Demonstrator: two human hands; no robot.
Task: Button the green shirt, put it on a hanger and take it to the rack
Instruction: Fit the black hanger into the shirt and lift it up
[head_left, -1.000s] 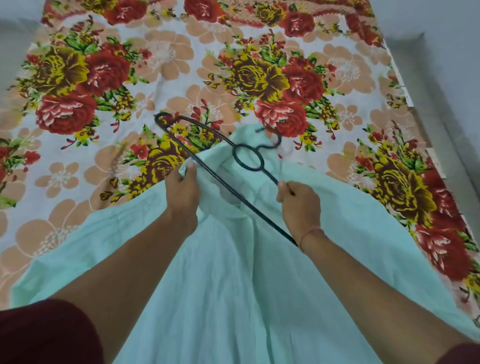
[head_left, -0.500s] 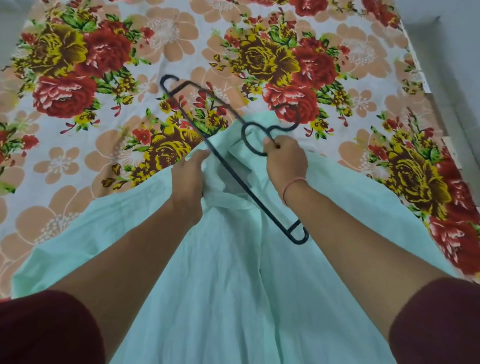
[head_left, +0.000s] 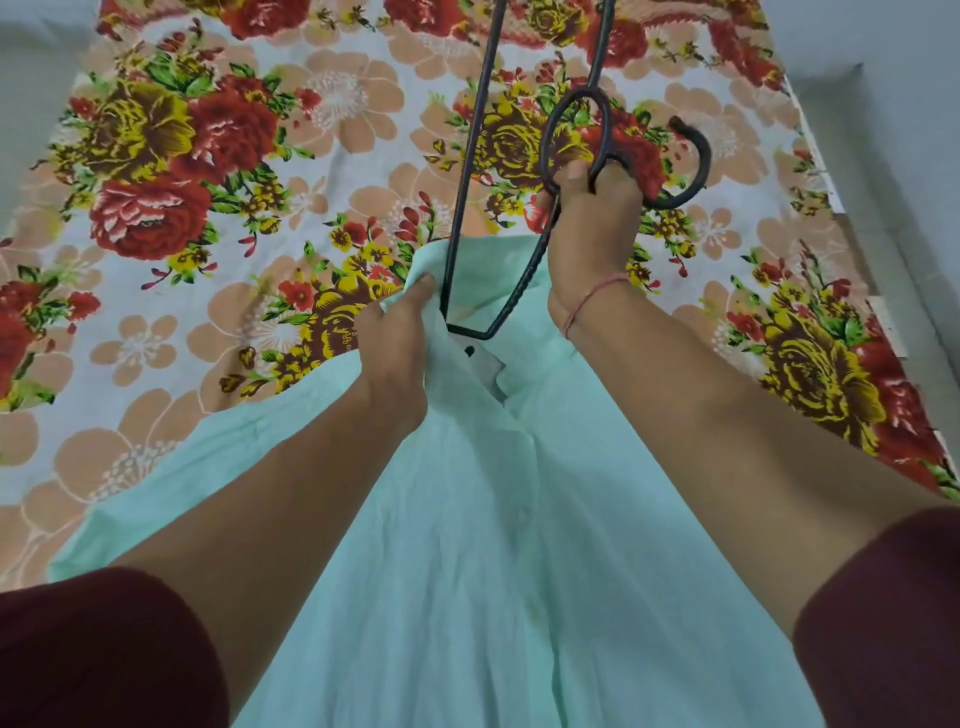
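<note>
The pale green shirt (head_left: 467, 519) lies buttoned on the flowered bedsheet, collar toward the far side. My right hand (head_left: 592, 234) grips the black hanger (head_left: 467, 156) at the loop below its hook and holds it upright, one end pointing down into the collar opening. Its other end runs out of the top of the view. My left hand (head_left: 400, 343) pinches the left side of the collar and holds the neck open beside that lower hanger end. A white label shows inside the collar.
The flowered bedsheet (head_left: 208, 208) covers the bed all around the shirt. Grey floor or wall (head_left: 893, 156) runs along the bed's right edge. No rack is in view.
My right hand has swung the hanger from lying slantwise over the collar to standing upright, and its lower end now sits in the neck opening. My left hand kept hold of the collar.
</note>
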